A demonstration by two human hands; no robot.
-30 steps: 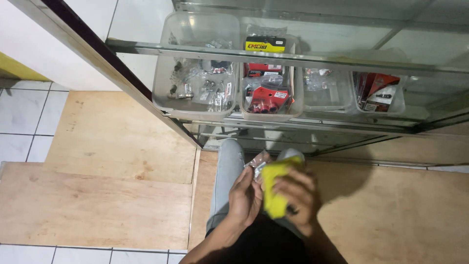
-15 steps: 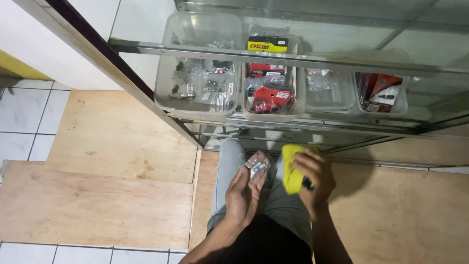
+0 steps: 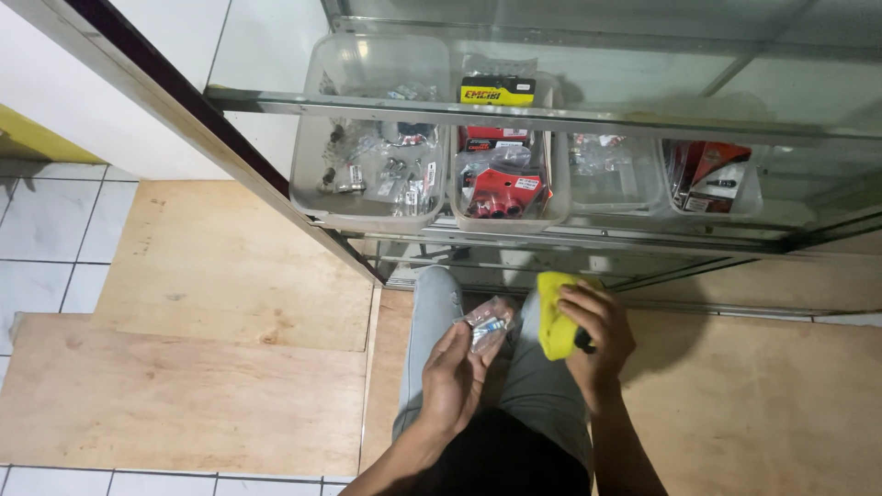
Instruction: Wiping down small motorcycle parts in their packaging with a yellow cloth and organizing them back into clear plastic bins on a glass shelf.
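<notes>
Left hand (image 3: 455,377) around a small clear bag (image 3: 489,321), right hand (image 3: 597,326) around a yellow cloth (image 3: 554,317), both above grey trousers (image 3: 436,317).

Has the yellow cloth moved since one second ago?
Yes. The yellow cloth in the right hand moved right, away from the left hand, toward the glass shelf side.

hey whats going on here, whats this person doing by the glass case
A person stands at a glass display case, looking down at their own hands. The left hand holds a small clear packet with small metal parts inside. The right hand grips a yellow cloth; the two hands are apart. Inside the case sit clear plastic bins of bagged small parts and red packaged items. Plywood sheets cover the tiled floor.
</notes>
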